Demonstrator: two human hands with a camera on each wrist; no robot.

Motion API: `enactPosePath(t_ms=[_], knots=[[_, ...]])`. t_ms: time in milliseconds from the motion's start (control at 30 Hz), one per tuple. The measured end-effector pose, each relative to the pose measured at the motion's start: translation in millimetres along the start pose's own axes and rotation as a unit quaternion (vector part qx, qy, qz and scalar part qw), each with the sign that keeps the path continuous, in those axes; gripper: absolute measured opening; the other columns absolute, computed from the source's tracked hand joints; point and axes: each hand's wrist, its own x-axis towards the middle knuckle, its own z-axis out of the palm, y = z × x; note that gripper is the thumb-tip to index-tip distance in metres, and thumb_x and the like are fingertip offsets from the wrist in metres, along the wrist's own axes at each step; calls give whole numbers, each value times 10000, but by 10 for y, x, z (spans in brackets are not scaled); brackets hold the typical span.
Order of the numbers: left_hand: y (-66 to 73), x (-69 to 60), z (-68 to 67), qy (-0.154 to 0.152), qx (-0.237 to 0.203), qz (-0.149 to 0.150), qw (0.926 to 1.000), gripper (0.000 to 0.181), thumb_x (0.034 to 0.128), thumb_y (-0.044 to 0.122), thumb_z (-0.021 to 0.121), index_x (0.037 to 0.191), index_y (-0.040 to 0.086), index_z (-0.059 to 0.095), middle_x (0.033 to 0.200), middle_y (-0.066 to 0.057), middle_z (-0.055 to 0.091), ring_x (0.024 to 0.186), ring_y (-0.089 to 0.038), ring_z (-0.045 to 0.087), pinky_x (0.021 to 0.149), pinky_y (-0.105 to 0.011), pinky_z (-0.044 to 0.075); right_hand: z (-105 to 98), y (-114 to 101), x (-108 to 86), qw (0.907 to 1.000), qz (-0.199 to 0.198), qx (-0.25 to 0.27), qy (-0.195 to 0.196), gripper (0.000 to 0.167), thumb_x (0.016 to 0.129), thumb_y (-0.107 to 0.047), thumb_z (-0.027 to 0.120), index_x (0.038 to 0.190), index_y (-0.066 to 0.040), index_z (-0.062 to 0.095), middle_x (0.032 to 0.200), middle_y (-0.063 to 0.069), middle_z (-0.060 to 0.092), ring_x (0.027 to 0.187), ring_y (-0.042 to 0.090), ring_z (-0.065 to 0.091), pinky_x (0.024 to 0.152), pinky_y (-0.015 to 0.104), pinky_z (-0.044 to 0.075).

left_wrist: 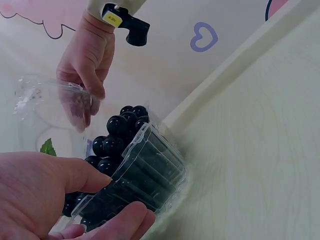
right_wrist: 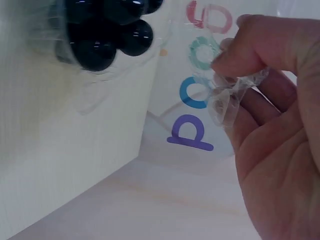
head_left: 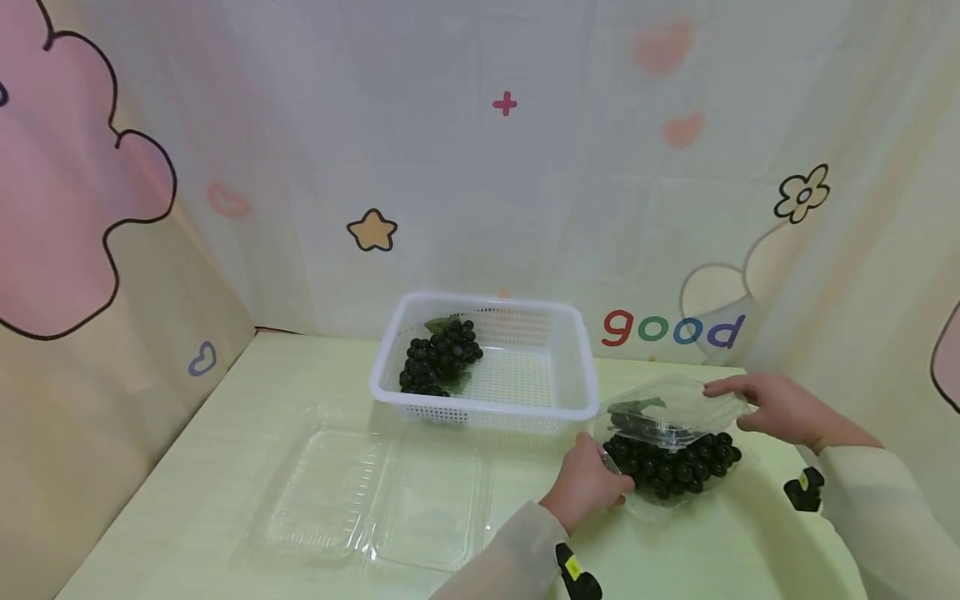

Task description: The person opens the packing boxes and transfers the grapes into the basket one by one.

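Observation:
A clear plastic box [head_left: 645, 504] full of dark grapes [head_left: 675, 467] stands at the right of the table, its clear lid [head_left: 686, 396] tilted half open above them. My left hand [head_left: 588, 483] pinches the near left wall of the box; in the left wrist view, the left thumb and fingers [left_wrist: 127, 220] hold the ribbed wall [left_wrist: 155, 165]. My right hand [head_left: 780, 408] grips the lid's right edge, and in the right wrist view the right hand [right_wrist: 270, 100] pinches the lid's clear corner [right_wrist: 225, 105]. A green leaf [left_wrist: 48, 147] shows under the lid.
A white basket [head_left: 480, 408] with another bunch of dark grapes [head_left: 438, 358] stands at the back middle of the table [head_left: 202, 500]. An open clear box [head_left: 322, 492], its two halves spread flat, lies at the front left. A printed curtain [head_left: 450, 167] hangs behind.

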Motion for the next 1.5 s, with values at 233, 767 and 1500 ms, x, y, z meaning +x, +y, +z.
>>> enactPosePath(t_ms=[233,767,1500], knots=[[-10,31,-12,93,52,115,9999,402,823,95,805,1041,101,467,601,-21,638,570,-218,654,618,-295,434,-178,-32,43,9984,315,362,-301,461,846,-42,724,1306,-58,702,1343,254,653,884,211,637,712,299,505],[21,2,-135,114,479,342,9982,301,844,112,753,1059,89,544,617,-3,638,526,-118,561,564,-249,402,-439,102,85,9904,892,1057,-72,512,966,-365,713,1371,-56,652,1331,195,680,991,-140,590,840,248,556],[33,-116,-399,95,1948,1200,9734,534,834,-30,649,545,204,267,539,89,165,474,-91,182,435,-227,199,-73,320,91,9013,2102,3695,836,315,995,-235,686,1197,6,689,869,-142,760,819,74,762,779,268,625]])
